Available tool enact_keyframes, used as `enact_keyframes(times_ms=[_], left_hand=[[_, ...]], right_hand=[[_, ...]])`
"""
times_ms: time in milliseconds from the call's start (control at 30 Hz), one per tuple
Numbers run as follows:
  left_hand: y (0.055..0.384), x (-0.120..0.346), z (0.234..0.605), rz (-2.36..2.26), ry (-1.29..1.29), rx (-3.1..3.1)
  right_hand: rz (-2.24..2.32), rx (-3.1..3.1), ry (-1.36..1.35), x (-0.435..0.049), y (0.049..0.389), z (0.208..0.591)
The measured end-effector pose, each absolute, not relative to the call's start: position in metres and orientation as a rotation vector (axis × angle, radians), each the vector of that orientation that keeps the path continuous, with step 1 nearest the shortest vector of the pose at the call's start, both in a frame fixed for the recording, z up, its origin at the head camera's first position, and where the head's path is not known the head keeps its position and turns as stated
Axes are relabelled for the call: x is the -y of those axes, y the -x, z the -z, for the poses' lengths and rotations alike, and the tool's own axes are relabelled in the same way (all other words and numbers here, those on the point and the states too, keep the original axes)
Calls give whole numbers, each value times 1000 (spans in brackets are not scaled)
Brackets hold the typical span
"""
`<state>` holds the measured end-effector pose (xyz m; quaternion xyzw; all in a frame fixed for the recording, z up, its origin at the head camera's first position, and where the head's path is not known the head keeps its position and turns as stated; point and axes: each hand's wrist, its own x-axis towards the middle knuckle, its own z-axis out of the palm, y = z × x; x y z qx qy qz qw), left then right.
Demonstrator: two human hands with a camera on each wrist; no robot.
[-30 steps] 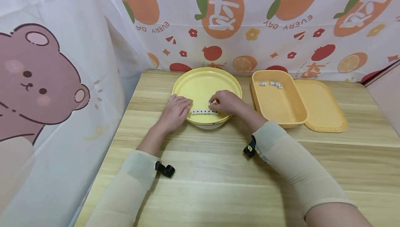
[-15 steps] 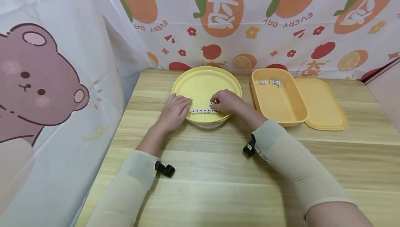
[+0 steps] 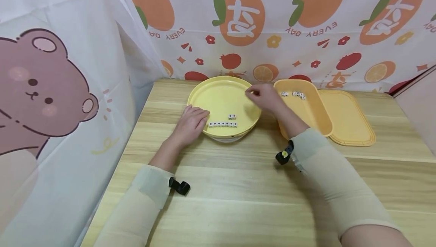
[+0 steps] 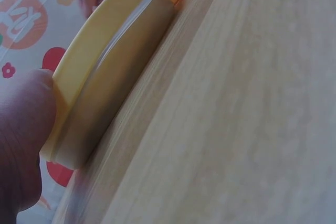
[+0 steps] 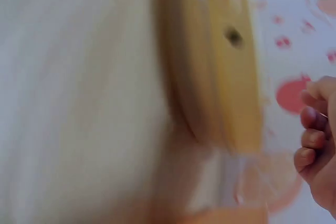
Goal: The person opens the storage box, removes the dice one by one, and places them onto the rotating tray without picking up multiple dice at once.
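Observation:
In the head view, several small white dice (image 3: pixel 223 125) form a row near the front of a round yellow tray (image 3: pixel 218 95). Just behind the row's right end, two more dice (image 3: pixel 232 117) stand side by side. My left hand (image 3: pixel 191 124) rests on the tray's left rim, with its thumb (image 4: pixel 31 103) against the edge in the left wrist view. Over the tray's right rim is my right hand (image 3: pixel 265 97), apart from the dice. In the right wrist view its fingers (image 5: pixel 313 140) are loosely curled, with nothing seen between them.
A rectangular orange box (image 3: pixel 308 114) stands right of the tray, with several dice (image 3: pixel 298 95) near its back wall. Its flat lid (image 3: pixel 354 118) lies beside it, partly under the box. A printed cloth (image 3: pixel 299 56) hangs behind the wooden table (image 3: pixel 218 201).
My right hand has let go of a die behind the row and moved back and to the right, towards the box. My left hand has stayed on the rim.

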<state>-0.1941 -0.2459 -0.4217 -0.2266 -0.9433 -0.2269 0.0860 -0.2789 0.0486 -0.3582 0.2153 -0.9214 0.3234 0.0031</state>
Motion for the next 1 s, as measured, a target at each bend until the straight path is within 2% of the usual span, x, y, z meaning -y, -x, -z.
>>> enact_keyframes(times_ms=[200,367,667,833,1000], left_hand=[[193,246,422,683,671,2806],[194,245,423,682,663,2799],[193,242,422,688,674,2800],[193,243,423,688,668,2794],[194,243,423,683,665,2799]], right_hand=[[-1245,2628,-264,-112,305,349],[-1209,2754,-64,-155,317,364],[-959,3221,-252,-180,324,407],[-888,3231,-280,-176,327,412],[-902,3258,-187,-173,327,412]])
